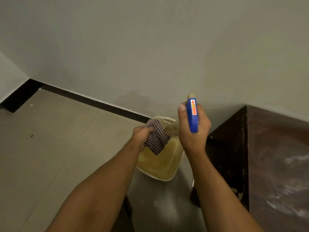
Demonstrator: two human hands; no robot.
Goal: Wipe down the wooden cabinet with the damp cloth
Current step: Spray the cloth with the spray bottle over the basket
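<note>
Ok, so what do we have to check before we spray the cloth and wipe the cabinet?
1. Holding the cloth: ok. The left hand grips it.
2. Holding the spray bottle: ok. The right hand grips its blue top.
3. Spray aimed at the cloth: not ok. The arrow on top points toward the wall, and the cloth is off to its left.
4. Cloth damp: cannot tell.
5. Something under the cloth for drips: ok. The basket sits below it.
6. The cabinet nearby: ok. It stands just to the right.
</note>
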